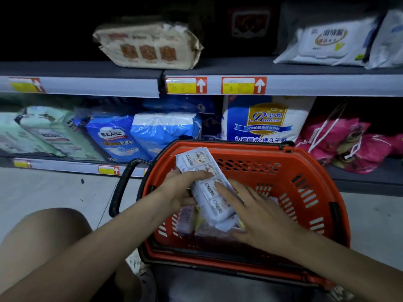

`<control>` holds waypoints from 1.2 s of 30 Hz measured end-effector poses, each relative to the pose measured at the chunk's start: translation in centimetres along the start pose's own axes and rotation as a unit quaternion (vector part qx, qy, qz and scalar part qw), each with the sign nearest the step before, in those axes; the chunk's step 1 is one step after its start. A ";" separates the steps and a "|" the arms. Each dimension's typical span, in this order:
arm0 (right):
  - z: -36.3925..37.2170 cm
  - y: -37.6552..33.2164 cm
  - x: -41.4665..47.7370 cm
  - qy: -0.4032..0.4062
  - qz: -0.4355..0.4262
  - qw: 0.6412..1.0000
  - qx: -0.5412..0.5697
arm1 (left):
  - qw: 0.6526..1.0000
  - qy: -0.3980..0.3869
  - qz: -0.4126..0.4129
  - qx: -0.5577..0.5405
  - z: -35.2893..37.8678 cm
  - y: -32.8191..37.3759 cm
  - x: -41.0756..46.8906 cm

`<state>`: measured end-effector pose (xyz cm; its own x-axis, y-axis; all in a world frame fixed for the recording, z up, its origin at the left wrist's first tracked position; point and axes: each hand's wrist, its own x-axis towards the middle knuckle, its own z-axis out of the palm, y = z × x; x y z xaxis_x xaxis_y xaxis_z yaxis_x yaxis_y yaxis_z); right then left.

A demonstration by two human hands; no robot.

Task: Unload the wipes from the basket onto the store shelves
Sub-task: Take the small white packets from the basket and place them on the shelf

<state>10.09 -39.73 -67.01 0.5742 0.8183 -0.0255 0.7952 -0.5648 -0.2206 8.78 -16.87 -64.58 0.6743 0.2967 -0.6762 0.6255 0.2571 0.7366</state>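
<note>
An orange plastic basket (305, 192) sits on the floor in front of the shelves. A long white strip of wipes packs (204, 171) sticks up out of its left side. My left hand (183, 188) grips the strip from the left, fingers wrapped over its middle. From the right, my right hand (257, 212) lies flat against the strip's lower part, fingers spread. Under the strip, more packs (185, 219) lie in the basket bottom, partly hidden. The upper shelf (305, 69) holds a beige wipes pack (150, 44) and a white wipes pack (327, 43).
The lower shelf holds blue pad packs (135, 134), a green pack (43, 131), a large white-and-blue bag (266, 118) and pink bags (344, 144). The basket's black handle (122, 186) hangs to the left. My bare knee (50, 240) is at lower left.
</note>
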 end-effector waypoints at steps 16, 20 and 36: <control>-1.3 0.4 2.6 0.209 0.056 0.960 0.177 | 0.987 -0.040 0.026 -0.151 0.5 1.2 -1.5; -2.9 -0.1 3.2 0.172 0.224 0.833 0.477 | 0.991 -0.024 0.060 -0.117 0.3 1.4 -1.9; -5.7 0.9 2.1 0.145 0.356 0.577 0.721 | 0.991 -0.034 0.117 -0.050 1.3 2.4 -2.1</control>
<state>13.12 -39.12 -61.72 0.8298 0.2625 -0.4925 -0.5310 0.0998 -0.8415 9.33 -18.04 -61.38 0.8231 0.2979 -0.4835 0.4092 0.2793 0.8687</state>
